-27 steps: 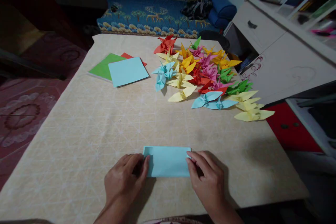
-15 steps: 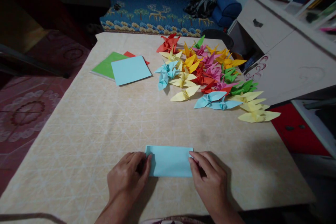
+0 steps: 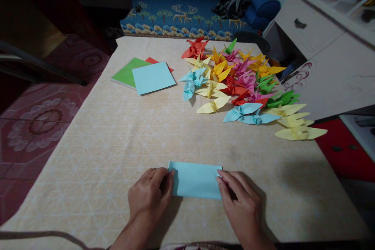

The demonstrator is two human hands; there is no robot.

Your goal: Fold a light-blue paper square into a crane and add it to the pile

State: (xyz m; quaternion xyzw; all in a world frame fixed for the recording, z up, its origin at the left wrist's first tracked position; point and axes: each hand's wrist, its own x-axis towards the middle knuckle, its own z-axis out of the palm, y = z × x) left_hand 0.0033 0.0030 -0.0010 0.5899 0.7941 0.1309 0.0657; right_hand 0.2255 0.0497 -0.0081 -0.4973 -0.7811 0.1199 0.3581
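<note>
Matte, crisp paper lies on a pale cloth (image 3: 117,144) patterned with thin white lines: pointed, sharp-winged paper cranes (image 3: 213,104) in red, orange, pink, green, yellow and blue crowd its far right part, and at far left a smooth light-blue sheet (image 3: 154,78) overlaps green paper (image 3: 129,71) and red paper (image 3: 151,60). Compared with the earlier frames, the whole scene sits farther right in view, while both hands keep their grip. The folded light-blue paper (image 3: 196,180) is on the cloth at the near edge, between the hands, a plain oblong, slightly slanted, its long sides running left to right. The left hand (image 3: 149,195) pinches its left end, fingers drawn close to thumb; the right hand (image 3: 241,199) likewise pinches the right end.
</note>
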